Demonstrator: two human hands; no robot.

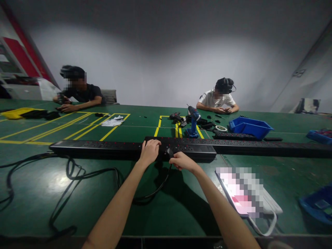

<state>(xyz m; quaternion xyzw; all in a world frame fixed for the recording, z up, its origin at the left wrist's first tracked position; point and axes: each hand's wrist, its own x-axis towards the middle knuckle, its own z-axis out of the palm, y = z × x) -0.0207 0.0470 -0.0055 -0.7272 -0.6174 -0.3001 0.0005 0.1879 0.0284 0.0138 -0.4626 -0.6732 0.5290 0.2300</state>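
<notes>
A long black power strip point(103, 147) with rows of sockets and small red marks lies across the table in front of me. My left hand point(150, 152) rests on top of it near the middle, fingers bent over its upper face and holding it. Just to the right, my right hand point(181, 161) is closed around a black plug point(169, 152) at the strip's sockets. How far the plug sits in a socket is hidden. Its black cord point(162, 185) hangs below and curves left. A second black power strip point(259, 147) lies right behind the first, running far right.
On the right lie a phone point(237, 193) and a white device with a strap. Behind the strips stand a blue cordless drill point(192, 122) and a blue bin point(249, 128). Loose cable point(70, 169) loops at left. Two people sit across the green table point(145, 121).
</notes>
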